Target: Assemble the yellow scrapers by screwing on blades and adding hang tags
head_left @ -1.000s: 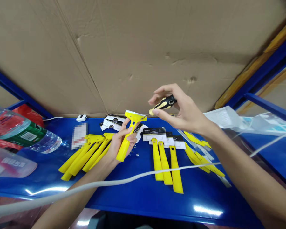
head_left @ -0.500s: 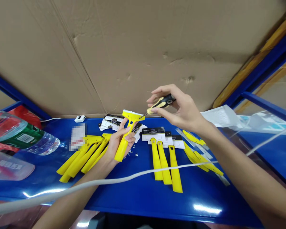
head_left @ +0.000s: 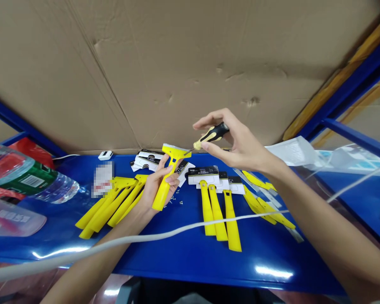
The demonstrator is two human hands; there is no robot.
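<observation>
My left hand (head_left: 156, 181) is closed around the handle of a yellow scraper (head_left: 165, 183), its wide head tilted up and away from me. A screwdriver (head_left: 213, 134) with a black and cream grip is held in my right hand (head_left: 237, 141), between thumb and fingers. Its tip meets the right side of the scraper's head; the screw there is too small to make out. Below the scraper, several small screws (head_left: 174, 199) lie scattered. To the right rest yellow scrapers (head_left: 220, 215) with black-and-white cards (head_left: 204, 175) at their heads.
Several yellow handles (head_left: 110, 207) lie at left, near a water bottle (head_left: 31, 177). Yellow cover pieces (head_left: 266, 207) and metal strips lie at right. A white cable (head_left: 177, 233) crosses in front of my forearms. Cardboard (head_left: 177, 76) stands behind the blue table (head_left: 183, 257).
The screwdriver's grip has turned slightly in my right fingers, and that hand has shifted a little left. The scraper stays in my left hand; the view has moved slightly.
</observation>
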